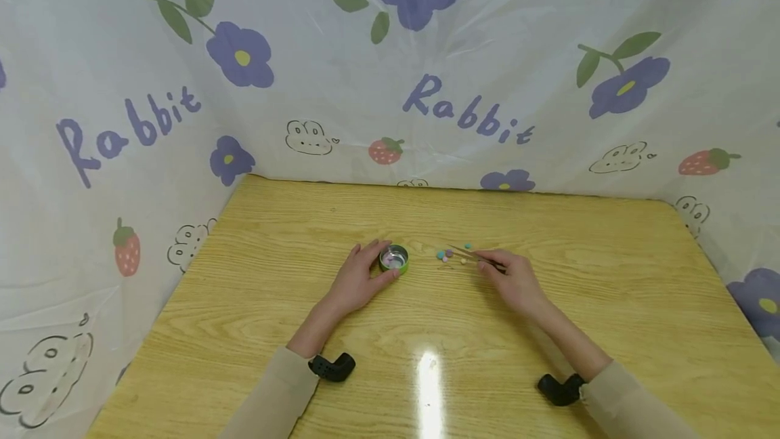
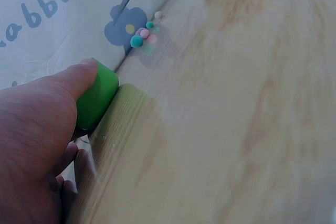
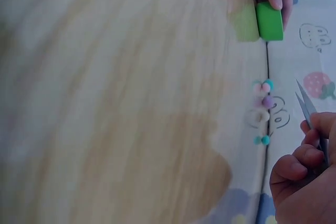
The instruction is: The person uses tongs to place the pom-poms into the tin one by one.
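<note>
A small round tin (image 1: 394, 260), green outside and silvery inside, stands on the wooden table with something pale pink in it. My left hand (image 1: 356, 280) holds it from the left, thumb at the near side and fingers behind. In the left wrist view the thumb presses on the tin's green wall (image 2: 100, 98). Between the hands lie several small pompoms: teal (image 2: 136, 41), pink (image 2: 144, 33), purple (image 3: 268, 102) and cream (image 2: 158, 14). Pointed metal tweezers (image 3: 304, 106) are pinched in my right hand (image 1: 512, 283). Their tips are apart, above the pompoms, with nothing between them.
The wooden table (image 1: 305, 222) reaches back to a white cloth (image 1: 341, 87) printed with flowers, rabbits and strawberries. The cloth hangs behind and at both sides. Black wrist devices sit on the left wrist (image 1: 332, 366) and the right wrist (image 1: 559, 390).
</note>
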